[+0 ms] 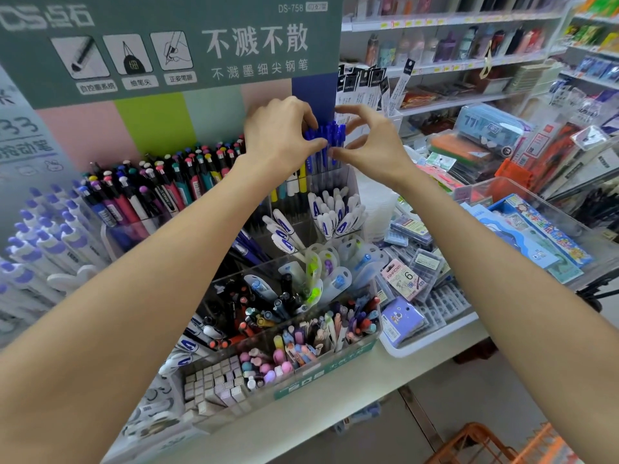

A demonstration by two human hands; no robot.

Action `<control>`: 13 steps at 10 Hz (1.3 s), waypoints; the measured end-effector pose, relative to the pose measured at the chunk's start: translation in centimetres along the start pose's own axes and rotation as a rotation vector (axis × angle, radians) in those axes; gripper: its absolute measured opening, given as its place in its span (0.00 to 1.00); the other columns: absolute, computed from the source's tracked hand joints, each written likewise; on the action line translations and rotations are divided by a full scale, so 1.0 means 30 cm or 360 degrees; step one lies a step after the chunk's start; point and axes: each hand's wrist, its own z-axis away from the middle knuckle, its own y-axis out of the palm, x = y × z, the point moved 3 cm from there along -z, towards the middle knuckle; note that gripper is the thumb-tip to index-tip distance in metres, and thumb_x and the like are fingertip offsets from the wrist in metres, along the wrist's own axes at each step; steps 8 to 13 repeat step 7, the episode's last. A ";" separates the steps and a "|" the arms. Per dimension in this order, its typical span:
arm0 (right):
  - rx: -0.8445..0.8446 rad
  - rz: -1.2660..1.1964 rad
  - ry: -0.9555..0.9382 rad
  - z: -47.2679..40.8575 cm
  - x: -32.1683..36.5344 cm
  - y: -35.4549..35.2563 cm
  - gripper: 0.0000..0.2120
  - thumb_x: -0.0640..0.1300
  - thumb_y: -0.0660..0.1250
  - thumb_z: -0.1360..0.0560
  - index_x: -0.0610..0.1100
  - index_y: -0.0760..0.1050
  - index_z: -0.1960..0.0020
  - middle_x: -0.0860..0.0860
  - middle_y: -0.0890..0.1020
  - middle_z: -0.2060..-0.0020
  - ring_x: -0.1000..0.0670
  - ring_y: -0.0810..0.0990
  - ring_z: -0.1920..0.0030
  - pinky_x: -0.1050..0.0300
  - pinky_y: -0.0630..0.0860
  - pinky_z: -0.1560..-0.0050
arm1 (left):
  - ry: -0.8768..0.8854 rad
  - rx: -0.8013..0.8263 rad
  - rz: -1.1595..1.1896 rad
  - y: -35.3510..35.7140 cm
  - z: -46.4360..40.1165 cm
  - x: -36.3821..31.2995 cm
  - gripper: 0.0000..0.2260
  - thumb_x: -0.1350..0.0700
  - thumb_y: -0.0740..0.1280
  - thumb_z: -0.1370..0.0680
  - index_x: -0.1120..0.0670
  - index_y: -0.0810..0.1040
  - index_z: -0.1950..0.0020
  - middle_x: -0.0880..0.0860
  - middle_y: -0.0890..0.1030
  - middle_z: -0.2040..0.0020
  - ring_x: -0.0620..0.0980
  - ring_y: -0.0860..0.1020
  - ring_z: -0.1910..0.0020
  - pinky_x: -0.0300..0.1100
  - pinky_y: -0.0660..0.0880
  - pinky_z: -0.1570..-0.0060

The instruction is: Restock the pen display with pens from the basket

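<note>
Blue pens [323,142] held in left grip [279,135] and right grip [363,145], above crowded display [331,182].

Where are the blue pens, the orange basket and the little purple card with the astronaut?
blue pens [326,133], head view, on the caps of the bunch between the hands.
orange basket [482,443], head view, on its rim at the bottom edge.
purple card [403,318], head view, on its printed front.

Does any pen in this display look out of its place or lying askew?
Yes. White pens with blue letters lean sideways over their compartment's edge instead of standing upright like the neighbouring white bunch. Blue pens between both hands stand upright.
</note>
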 end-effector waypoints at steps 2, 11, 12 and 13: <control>-0.0006 -0.0024 0.0098 -0.002 -0.029 0.003 0.23 0.41 0.74 0.30 0.45 0.71 0.37 0.55 0.75 0.55 0.49 0.83 0.57 0.48 0.81 0.53 | 0.0001 0.0008 -0.0055 0.001 -0.007 -0.004 0.14 0.44 0.70 0.25 0.51 0.81 0.46 0.50 0.82 0.47 0.51 0.79 0.49 0.43 0.72 0.56; -0.0095 -0.0112 0.0167 0.009 -0.012 -0.007 0.18 0.41 0.72 0.28 0.44 0.72 0.40 0.52 0.77 0.55 0.48 0.83 0.59 0.49 0.81 0.52 | -0.0092 -0.0039 0.0094 -0.060 0.030 0.009 0.12 0.45 0.69 0.25 0.49 0.82 0.45 0.47 0.83 0.48 0.49 0.79 0.47 0.44 0.75 0.52; -0.0095 -0.0112 0.0167 0.009 -0.012 -0.007 0.18 0.41 0.72 0.28 0.44 0.72 0.40 0.52 0.77 0.55 0.48 0.83 0.59 0.49 0.81 0.52 | -0.0092 -0.0039 0.0094 -0.060 0.030 0.009 0.12 0.45 0.69 0.25 0.49 0.82 0.45 0.47 0.83 0.48 0.49 0.79 0.47 0.44 0.75 0.52; -0.0095 -0.0112 0.0167 0.009 -0.012 -0.007 0.18 0.41 0.72 0.28 0.44 0.72 0.40 0.52 0.77 0.55 0.48 0.83 0.59 0.49 0.81 0.52 | -0.0092 -0.0039 0.0094 -0.060 0.030 0.009 0.12 0.45 0.69 0.25 0.49 0.82 0.45 0.47 0.83 0.48 0.49 0.79 0.47 0.44 0.75 0.52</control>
